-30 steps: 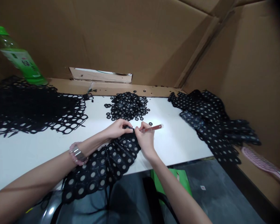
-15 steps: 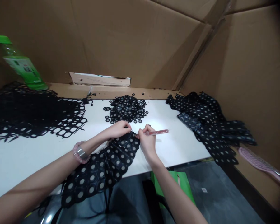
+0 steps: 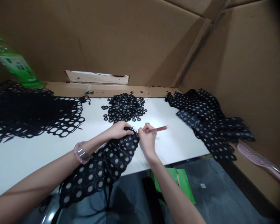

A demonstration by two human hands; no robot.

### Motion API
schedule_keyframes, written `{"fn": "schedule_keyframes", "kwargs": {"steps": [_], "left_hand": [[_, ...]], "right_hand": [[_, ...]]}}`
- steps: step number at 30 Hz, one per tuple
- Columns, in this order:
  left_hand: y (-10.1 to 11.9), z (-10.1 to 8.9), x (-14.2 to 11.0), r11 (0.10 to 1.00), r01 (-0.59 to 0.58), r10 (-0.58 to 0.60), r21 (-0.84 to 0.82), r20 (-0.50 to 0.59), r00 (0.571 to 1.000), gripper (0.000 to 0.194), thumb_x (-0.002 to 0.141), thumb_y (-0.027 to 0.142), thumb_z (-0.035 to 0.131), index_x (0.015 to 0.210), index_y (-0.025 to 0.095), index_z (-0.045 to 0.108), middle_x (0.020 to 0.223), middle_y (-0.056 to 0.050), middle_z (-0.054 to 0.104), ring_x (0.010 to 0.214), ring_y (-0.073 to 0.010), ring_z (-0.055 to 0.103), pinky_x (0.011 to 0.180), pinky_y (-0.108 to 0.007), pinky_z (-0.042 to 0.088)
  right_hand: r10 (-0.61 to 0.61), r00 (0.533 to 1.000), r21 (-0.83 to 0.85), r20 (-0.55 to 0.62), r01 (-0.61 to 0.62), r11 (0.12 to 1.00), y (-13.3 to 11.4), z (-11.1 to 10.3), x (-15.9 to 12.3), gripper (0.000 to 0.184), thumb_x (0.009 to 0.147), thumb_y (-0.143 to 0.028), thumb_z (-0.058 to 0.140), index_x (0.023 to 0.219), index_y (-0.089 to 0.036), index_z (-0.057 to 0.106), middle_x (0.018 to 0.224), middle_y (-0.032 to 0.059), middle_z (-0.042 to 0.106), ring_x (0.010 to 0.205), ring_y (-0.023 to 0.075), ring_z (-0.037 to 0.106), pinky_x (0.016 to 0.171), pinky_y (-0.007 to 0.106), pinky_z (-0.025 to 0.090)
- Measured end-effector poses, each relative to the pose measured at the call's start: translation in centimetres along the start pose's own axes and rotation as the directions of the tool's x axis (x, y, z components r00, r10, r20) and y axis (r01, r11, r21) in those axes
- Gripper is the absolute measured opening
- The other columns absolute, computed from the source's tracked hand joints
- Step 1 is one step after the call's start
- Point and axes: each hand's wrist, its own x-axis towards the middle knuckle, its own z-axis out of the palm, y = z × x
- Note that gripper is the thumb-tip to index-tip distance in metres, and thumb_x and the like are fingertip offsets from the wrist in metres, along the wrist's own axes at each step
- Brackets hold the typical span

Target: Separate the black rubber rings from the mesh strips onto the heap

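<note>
Both busy at twelve o'clock, the left hand [image 3: 118,130] pinches dotted fabric [image 3: 121,150] while the right hand [image 3: 147,143] clasps a red tool [image 3: 161,128].

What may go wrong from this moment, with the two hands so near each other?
The red tool in the right hand points toward the left hand; a slip might prick it. The spotted cloth hangs over the table edge and might slide down if released. The rings lie loose just beyond the left hand; a knock might scatter them.
</note>
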Motion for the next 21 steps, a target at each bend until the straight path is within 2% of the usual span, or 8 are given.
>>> {"fn": "schedule_keyframes", "kwargs": {"steps": [3,7,13,17,19,21], "left_hand": [[-0.43,0.28,0.03,0.999,0.013,-0.014,-0.040,-0.019,1.000,0.029,0.074,0.040,0.052,0.076,0.015,0.065,0.080,-0.004,0.068,0.074,-0.0205,0.059,0.066,-0.025,0.040],[-0.61,0.59,0.00,0.994,0.026,-0.030,-0.103,-0.037,0.999,0.028,0.073,0.039,0.053,0.079,0.014,0.065,0.084,-0.005,0.069,0.078,-0.0214,0.059,0.069,-0.026,0.041],[-0.24,0.64,-0.26,0.955,-0.023,0.011,-0.297,-0.039,0.999,0.025,0.072,0.037,0.054,0.074,0.014,0.064,0.076,-0.001,0.067,0.074,-0.0183,0.057,0.069,-0.025,0.040],[0.09,0.34,-0.50,0.903,-0.002,-0.004,-0.429,-0.013,1.000,0.025,0.071,0.037,0.054,0.072,0.013,0.063,0.072,-0.001,0.065,0.069,-0.0166,0.055,0.065,-0.025,0.040],[0.16,0.15,-0.48,0.923,0.020,-0.017,-0.385,0.010,1.000,0.025,0.071,0.036,0.053,0.072,0.013,0.063,0.073,-0.001,0.066,0.069,-0.0170,0.055,0.064,-0.024,0.040],[0.20,-0.01,-0.32,0.964,0.026,-0.023,-0.264,0.015,1.000,0.025,0.071,0.035,0.052,0.073,0.014,0.064,0.075,-0.001,0.066,0.072,-0.0180,0.056,0.066,-0.024,0.039]], "right_hand": [[-0.006,1.000,-0.023,0.004,0.006,1.000,-0.10,-0.02,0.01,0.023,0.062,-0.010,0.046,0.050,-0.022,0.030,0.043,-0.0077,0.031,0.044,0.0106,0.036,0.046,0.023,0.028],[-0.043,0.999,-0.077,0.021,0.045,0.996,-0.16,-0.04,0.04,0.024,0.063,-0.011,0.047,0.050,-0.021,0.030,0.044,-0.0076,0.031,0.045,0.0105,0.035,0.047,0.023,0.027],[-0.089,0.993,-0.133,0.083,0.099,0.986,-0.51,0.10,-0.14,0.026,0.064,-0.010,0.048,0.050,-0.021,0.028,0.044,-0.0078,0.029,0.044,0.0094,0.031,0.046,0.023,0.024],[-0.088,0.991,-0.128,0.100,0.100,0.987,-0.58,0.15,-0.15,0.026,0.063,-0.009,0.047,0.050,-0.021,0.028,0.044,-0.0082,0.027,0.042,0.0090,0.029,0.044,0.023,0.023],[-0.077,0.992,-0.093,0.096,0.086,0.992,-0.31,0.12,0.00,0.026,0.063,-0.010,0.048,0.050,-0.021,0.028,0.043,-0.0082,0.028,0.042,0.0092,0.031,0.044,0.022,0.025],[-0.027,0.996,-0.001,0.080,0.027,1.000,0.19,0.04,0.18,0.025,0.064,-0.012,0.048,0.051,-0.022,0.029,0.043,-0.0084,0.031,0.042,0.0098,0.036,0.044,0.022,0.028]]}}
